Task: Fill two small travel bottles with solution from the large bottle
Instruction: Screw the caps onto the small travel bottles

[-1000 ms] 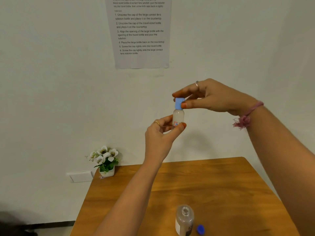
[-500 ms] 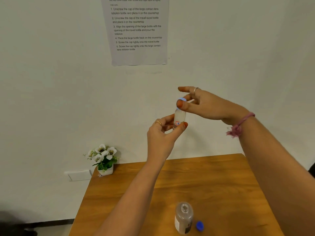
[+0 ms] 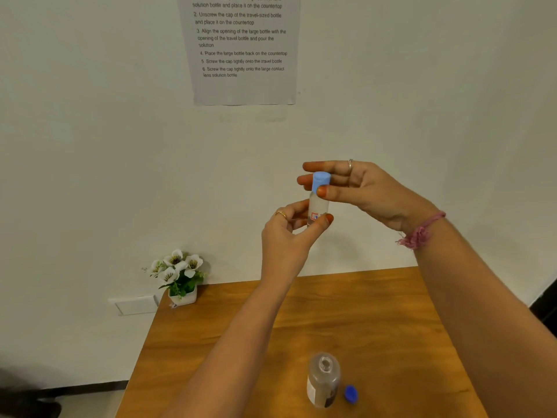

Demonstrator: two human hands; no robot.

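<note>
Capping a travel bottle above the desk
Left hand (image 3: pixel 287 236) grips the travel bottle (image 3: pixel 318 206); right hand (image 3: pixel 352 188) pinches its light-blue cap (image 3: pixel 320 180). Below, the large bottle (image 3: pixel 323 380) stands uncapped, still unclosed.

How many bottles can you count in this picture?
2. One small travel bottle held up between both hands; one large bottle standing uncapped on the table. A second travel bottle is not visible.
</note>
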